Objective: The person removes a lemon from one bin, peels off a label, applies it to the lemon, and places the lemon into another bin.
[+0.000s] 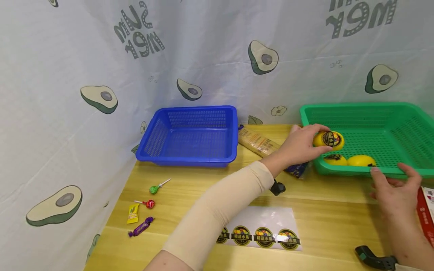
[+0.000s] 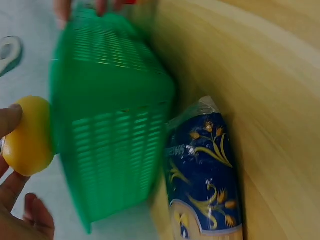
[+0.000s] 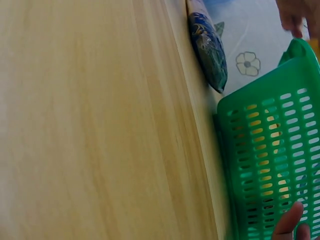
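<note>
My left hand [image 1: 301,145] pinches a yellow lemon [image 1: 320,140] with a black round sticker, over the left end of the green basket [image 1: 390,106]. Seen from the left wrist, the lemon [image 2: 31,137] sits between thumb and fingers beside the basket rim. Two more lemons, one at the basket's front wall [image 1: 361,160], lie inside it; the left one carries a black sticker. At the front rim is my right hand [image 1: 395,192], thumb and forefinger spread apart at the edge. In the right wrist view its fingertips [image 3: 290,220] show against the slotted basket wall.
A blue basket [image 1: 198,145] stands at the back left. A long packet [image 1: 257,141] lies between the baskets. Candies, including a green lollipop [image 1: 154,189], lie at left. A sticker sheet [image 1: 268,214] lies in front, and a red box [image 1: 426,214] is at right.
</note>
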The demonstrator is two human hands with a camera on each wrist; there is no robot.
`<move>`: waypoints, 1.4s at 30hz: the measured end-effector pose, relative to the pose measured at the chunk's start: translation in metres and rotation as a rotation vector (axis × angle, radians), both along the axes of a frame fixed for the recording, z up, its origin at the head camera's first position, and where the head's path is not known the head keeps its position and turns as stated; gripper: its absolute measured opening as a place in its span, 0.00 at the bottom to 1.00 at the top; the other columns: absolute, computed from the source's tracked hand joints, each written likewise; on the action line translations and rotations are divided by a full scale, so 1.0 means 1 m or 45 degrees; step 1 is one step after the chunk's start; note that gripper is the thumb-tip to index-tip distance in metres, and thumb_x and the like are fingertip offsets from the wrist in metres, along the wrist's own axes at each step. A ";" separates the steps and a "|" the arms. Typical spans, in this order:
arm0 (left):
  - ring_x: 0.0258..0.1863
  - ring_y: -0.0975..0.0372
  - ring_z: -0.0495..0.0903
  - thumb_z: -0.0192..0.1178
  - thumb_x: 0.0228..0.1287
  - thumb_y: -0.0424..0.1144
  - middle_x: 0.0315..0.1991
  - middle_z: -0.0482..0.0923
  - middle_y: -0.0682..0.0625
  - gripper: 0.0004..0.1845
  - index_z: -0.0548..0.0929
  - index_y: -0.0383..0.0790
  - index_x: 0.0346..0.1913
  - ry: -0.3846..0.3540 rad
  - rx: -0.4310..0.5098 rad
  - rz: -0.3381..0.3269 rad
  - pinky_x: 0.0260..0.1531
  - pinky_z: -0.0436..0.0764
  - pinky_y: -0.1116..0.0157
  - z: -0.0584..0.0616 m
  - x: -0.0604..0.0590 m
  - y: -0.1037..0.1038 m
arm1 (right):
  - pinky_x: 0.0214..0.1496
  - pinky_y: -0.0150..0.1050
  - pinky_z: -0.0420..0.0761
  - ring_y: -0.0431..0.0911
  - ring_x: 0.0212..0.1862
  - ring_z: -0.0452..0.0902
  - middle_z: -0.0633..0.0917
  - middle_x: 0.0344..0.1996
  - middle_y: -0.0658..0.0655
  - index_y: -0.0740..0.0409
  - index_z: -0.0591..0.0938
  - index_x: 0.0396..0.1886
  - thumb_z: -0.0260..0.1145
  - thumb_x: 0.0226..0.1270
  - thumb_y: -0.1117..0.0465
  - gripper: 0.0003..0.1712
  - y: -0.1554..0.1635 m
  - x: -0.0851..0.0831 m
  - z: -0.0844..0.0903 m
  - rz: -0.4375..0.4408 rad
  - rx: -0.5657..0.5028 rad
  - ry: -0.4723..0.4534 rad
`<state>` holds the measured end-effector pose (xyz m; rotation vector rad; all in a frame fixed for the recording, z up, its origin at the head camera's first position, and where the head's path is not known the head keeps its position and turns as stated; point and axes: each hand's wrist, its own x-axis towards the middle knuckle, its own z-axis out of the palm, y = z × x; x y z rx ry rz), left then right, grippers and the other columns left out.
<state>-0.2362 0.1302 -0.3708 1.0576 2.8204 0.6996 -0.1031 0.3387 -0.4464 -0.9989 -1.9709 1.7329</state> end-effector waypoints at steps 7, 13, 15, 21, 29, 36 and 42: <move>0.53 0.77 0.67 0.62 0.66 0.66 0.62 0.73 0.79 0.30 0.68 0.76 0.69 -0.003 -0.232 0.094 0.47 0.58 0.73 -0.011 -0.009 0.032 | 0.19 0.24 0.73 0.27 0.22 0.74 0.68 0.40 0.43 0.29 0.55 0.76 0.64 0.73 0.53 0.40 -0.016 0.003 0.010 0.011 -0.047 0.030; 0.49 0.68 0.57 0.64 0.64 0.65 0.62 0.72 0.80 0.29 0.68 0.81 0.67 -0.030 -0.246 0.205 0.43 0.57 0.70 -0.016 -0.007 0.034 | 0.19 0.24 0.74 0.27 0.24 0.74 0.67 0.39 0.44 0.30 0.55 0.76 0.63 0.73 0.53 0.39 -0.015 0.004 0.003 0.017 0.005 0.027; 0.49 0.68 0.57 0.65 0.64 0.65 0.62 0.72 0.80 0.29 0.68 0.81 0.67 -0.024 -0.235 0.227 0.43 0.57 0.70 -0.017 -0.007 0.034 | 0.20 0.24 0.74 0.27 0.24 0.73 0.67 0.39 0.43 0.30 0.54 0.76 0.62 0.74 0.52 0.39 -0.015 0.004 0.002 0.023 0.048 0.003; 0.49 0.68 0.58 0.63 0.64 0.67 0.63 0.71 0.80 0.29 0.67 0.82 0.67 -0.013 -0.238 0.272 0.43 0.58 0.69 -0.017 -0.006 0.035 | 0.20 0.24 0.74 0.26 0.24 0.72 0.67 0.39 0.42 0.29 0.53 0.77 0.61 0.75 0.51 0.39 -0.014 0.003 0.005 0.033 0.107 -0.045; 0.57 0.69 0.60 0.57 0.67 0.68 0.71 0.62 0.72 0.30 0.66 0.77 0.70 -0.045 -0.107 0.228 0.52 0.62 0.71 -0.019 0.006 0.012 | 0.19 0.24 0.74 0.28 0.23 0.73 0.67 0.40 0.43 0.28 0.55 0.76 0.64 0.73 0.52 0.40 -0.012 0.001 0.009 0.009 -0.023 0.018; 0.69 0.63 0.62 0.53 0.75 0.61 0.75 0.62 0.59 0.27 0.69 0.62 0.72 -0.038 0.085 0.161 0.64 0.66 0.67 -0.028 0.040 -0.046 | 0.20 0.24 0.74 0.26 0.23 0.73 0.67 0.40 0.42 0.28 0.53 0.77 0.63 0.73 0.51 0.41 -0.005 0.002 0.007 0.039 0.058 -0.053; 0.65 0.54 0.64 0.59 0.73 0.53 0.71 0.68 0.51 0.23 0.76 0.54 0.68 0.190 0.144 0.325 0.62 0.67 0.57 -0.024 0.062 -0.107 | 0.28 0.41 0.75 0.33 0.28 0.69 0.68 0.46 0.41 0.27 0.48 0.81 0.58 0.73 0.38 0.44 0.021 -0.001 -0.001 0.132 0.458 -0.242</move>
